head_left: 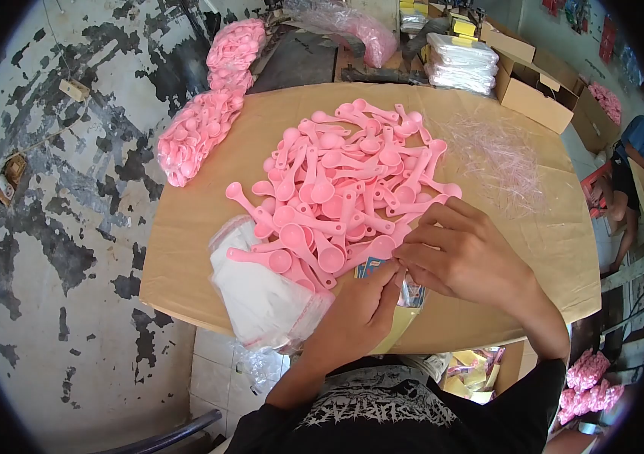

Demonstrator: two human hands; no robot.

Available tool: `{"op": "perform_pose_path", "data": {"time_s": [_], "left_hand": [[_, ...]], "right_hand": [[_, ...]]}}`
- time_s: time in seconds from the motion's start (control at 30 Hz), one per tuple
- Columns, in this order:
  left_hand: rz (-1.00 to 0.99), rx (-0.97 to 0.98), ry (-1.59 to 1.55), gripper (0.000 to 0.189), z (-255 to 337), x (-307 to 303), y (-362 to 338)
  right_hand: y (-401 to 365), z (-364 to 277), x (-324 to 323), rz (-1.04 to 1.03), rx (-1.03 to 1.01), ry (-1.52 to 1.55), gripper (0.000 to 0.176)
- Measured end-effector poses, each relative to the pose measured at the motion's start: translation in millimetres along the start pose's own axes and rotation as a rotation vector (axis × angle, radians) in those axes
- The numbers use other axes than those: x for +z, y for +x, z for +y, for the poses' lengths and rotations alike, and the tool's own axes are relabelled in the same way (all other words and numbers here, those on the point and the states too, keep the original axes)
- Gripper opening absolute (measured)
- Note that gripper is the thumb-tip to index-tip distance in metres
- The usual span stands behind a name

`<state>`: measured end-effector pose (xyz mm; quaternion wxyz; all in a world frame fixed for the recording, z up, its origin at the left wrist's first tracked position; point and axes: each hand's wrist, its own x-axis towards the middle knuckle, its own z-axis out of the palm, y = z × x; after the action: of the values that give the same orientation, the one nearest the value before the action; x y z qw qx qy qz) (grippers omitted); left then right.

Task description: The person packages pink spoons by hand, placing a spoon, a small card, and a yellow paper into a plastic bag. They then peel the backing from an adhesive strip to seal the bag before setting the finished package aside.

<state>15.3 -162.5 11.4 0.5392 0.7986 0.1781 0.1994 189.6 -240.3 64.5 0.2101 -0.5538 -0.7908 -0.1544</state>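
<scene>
A large heap of pink plastic scoops [337, 189] lies on the brown-covered table [564, 227]. At the heap's near edge, my left hand [360, 310] is closed beside a printed packet with a yellowish lower part [405, 303]. My right hand [465, 250] is bent over the packet's top, its fingertips pinched close to my left thumb. Whatever lies between the right fingertips is too small to make out. A white stack in a clear plastic bag [254, 287] rests left of my left hand, touching the scoops.
Bagged pink scoops [201, 129] lie at the table's back left. Thin clear strips [496, 163] are spread at the right. Behind stand clear-wrapped packs [462, 64] and cardboard boxes [537, 94]. Another person [632, 166] sits at the far right. Yellowish packets [477, 371] lie below the table edge.
</scene>
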Motion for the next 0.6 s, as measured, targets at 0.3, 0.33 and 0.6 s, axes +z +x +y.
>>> {"op": "perform_pose_path", "data": {"time_s": [0.3, 0.33, 0.6], "left_hand": [[0.041, 0.039, -0.316, 0.032, -1, 6, 6], [0.057, 0.057, -0.421, 0.035, 3, 6, 6], [0.129, -0.001, -0.759, 0.042, -15, -10, 6]], "right_hand": [[0, 4, 4, 0.305, 0.199, 0.1, 0.019], [-1, 7, -5, 0.314, 0.291, 0.206, 0.017], [-87, 119, -41, -0.005, 0.725, 0.567, 0.009]]}}
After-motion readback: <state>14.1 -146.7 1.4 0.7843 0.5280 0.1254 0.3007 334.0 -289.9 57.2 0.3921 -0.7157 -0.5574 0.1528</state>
